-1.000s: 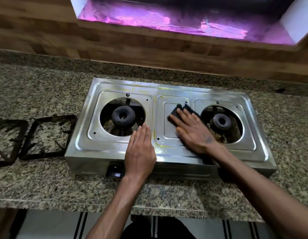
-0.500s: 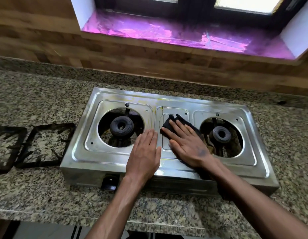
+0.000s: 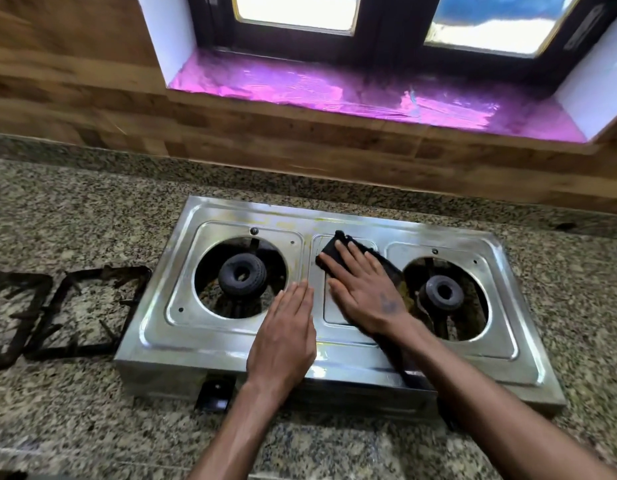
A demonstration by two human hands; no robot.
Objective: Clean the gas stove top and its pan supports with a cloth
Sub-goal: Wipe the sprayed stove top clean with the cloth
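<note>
Cloth (image 3: 338,249) shifted farther back, under right hand (image 3: 360,289) fingers

Right hand (image 3: 364,289) presses dark cloth (image 3: 331,249) on stove top (image 3: 231,337); left hand (image 3: 284,336) flat beside

Silver stove (image 3: 231,344), black cloth (image 3: 331,249), speckled granite counter (image 3: 75,209), pink sill (image 3: 300,86).

The gas stove (image 3: 231,344) sits on the surface (image 3: 75,427); two pan supports (image 3: 68,313) lie left of it, a window sill (image 3: 334,88) behind.
</note>
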